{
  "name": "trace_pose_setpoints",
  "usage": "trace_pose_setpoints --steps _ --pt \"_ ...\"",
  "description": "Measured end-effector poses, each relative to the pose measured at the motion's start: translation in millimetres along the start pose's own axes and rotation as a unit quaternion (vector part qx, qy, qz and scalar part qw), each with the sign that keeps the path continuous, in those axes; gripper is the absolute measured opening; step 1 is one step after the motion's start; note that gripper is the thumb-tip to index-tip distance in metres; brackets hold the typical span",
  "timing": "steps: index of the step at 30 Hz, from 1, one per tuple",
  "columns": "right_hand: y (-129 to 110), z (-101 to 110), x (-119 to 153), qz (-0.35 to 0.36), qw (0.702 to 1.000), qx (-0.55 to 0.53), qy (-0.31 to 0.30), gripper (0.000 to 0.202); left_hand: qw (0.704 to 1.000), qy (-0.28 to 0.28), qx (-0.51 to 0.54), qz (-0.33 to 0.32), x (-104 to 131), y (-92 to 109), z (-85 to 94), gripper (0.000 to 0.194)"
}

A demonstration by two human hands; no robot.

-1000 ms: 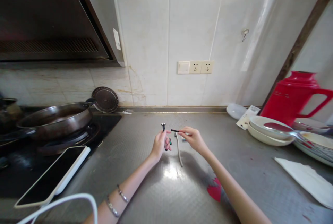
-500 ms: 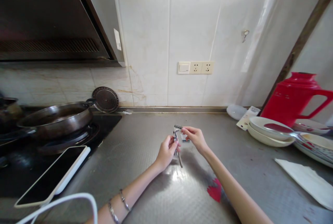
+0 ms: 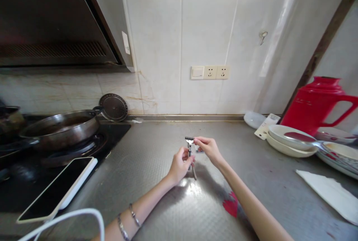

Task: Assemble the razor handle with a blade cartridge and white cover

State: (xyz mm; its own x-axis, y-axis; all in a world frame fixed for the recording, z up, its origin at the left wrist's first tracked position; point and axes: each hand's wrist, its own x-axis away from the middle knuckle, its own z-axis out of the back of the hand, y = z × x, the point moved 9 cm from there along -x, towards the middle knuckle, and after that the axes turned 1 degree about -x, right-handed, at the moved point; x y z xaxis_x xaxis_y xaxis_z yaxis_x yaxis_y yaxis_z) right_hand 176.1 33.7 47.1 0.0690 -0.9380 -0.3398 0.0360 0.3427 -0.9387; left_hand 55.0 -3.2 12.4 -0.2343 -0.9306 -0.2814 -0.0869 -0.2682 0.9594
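Note:
Near the middle of the metal counter (image 3: 156,147), my left hand (image 3: 180,164) is closed around the upright handle of a small razor (image 3: 190,147). Its dark, flat head (image 3: 189,138) lies crosswise on top. My right hand (image 3: 207,147) pinches the right end of that head between thumb and fingertips. A thin grey-brown stick-like piece (image 3: 194,172) hangs or lies just below my left hand. Partly hidden behind my right fingers is a small clear and dark item (image 3: 199,150) on the counter.
At left are a phone (image 3: 58,188) with a white cable (image 3: 84,211), and a steel pan (image 3: 61,129) on the black stove (image 3: 117,131). To the right stand stacked bowls (image 3: 291,147), a red thermos (image 3: 313,103) and white paper (image 3: 327,192). Something red (image 3: 231,204) lies near my right forearm.
The razor head has turned from tilted to nearly level and now meets the top of the handle. My hands have barely shifted.

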Motion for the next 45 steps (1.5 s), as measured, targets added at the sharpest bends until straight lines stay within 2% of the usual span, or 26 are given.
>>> trace_pose_setpoints --steps 23,45 --pt "-3.3 -6.0 1.7 0.007 1.0 -0.003 -0.026 0.032 1.0 -0.006 0.001 0.003 -0.5 -0.1 -0.5 0.024" --pt "-5.5 -5.9 2.4 0.015 1.0 -0.004 -0.02 0.033 1.0 -0.011 0.002 0.01 -1.1 -3.8 -0.3 0.028"
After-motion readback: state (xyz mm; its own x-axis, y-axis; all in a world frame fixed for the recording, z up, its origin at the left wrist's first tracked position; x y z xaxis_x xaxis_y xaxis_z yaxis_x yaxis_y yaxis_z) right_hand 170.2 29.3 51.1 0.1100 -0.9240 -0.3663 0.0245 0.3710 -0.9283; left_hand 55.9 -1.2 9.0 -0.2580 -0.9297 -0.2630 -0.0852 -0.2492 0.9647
